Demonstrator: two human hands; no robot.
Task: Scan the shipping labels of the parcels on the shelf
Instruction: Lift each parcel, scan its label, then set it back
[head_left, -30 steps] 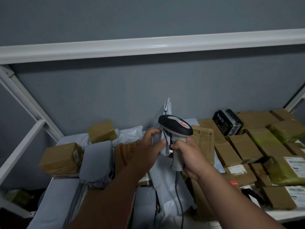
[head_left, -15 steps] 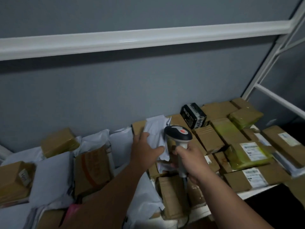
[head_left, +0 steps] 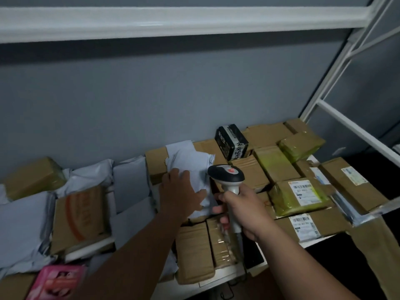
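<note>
A white shelf (head_left: 313, 240) is packed with brown cardboard parcels and grey poly mailers. My left hand (head_left: 180, 194) lies on a crumpled grey mailer (head_left: 190, 163) in the middle of the shelf, fingers spread over it and thumb under its near edge. My right hand (head_left: 240, 210) grips the handle of a black and grey barcode scanner (head_left: 226, 175), whose head points toward the back, just right of the mailer. To the right lie a green-taped parcel (head_left: 299, 197) and a brown box (head_left: 307, 224), both with white labels facing up.
A black printed box (head_left: 231, 140) stands near the grey back wall. A brown box with orange print (head_left: 81, 215) and a pink packet (head_left: 57, 282) lie at left. The upper shelf's white beam (head_left: 173, 20) runs overhead; white frame bars (head_left: 355, 131) rise at right.
The view has swung to the right along the shelf. My left hand has lowered the grey mailer from upright to lying flat on the parcels. The scanner stays in my right hand.
</note>
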